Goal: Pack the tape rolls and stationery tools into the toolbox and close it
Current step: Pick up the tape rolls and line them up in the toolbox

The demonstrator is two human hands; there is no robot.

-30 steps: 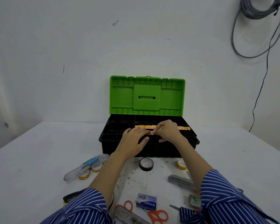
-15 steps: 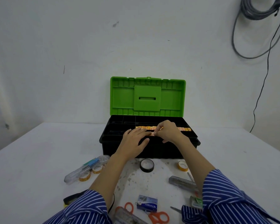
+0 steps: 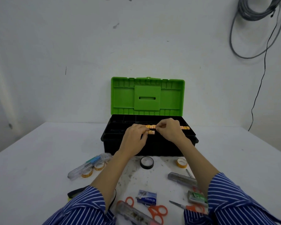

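Note:
A black toolbox (image 3: 113,146) stands open, its green lid (image 3: 147,96) upright. Both hands are over its top tray. My left hand (image 3: 134,139) and my right hand (image 3: 169,129) pinch a short orange-patterned strip (image 3: 151,132) between them. A longer orange strip (image 3: 184,127) lies across the tray behind my right hand. On the table in front lie a black tape roll (image 3: 147,162), a yellow tape roll (image 3: 182,163), two more yellow rolls (image 3: 92,169) and orange scissors (image 3: 157,211).
A clear pen case (image 3: 88,166) lies at the left. A grey utility knife (image 3: 180,178), a green stapler (image 3: 197,196), a blue staple box (image 3: 147,197) and a second clear knife (image 3: 133,213) lie near my sleeves. Cables (image 3: 258,30) hang on the right wall.
The hands stay over the tray. The short strip pinched between them now shows a little lower, apart from the long strip.

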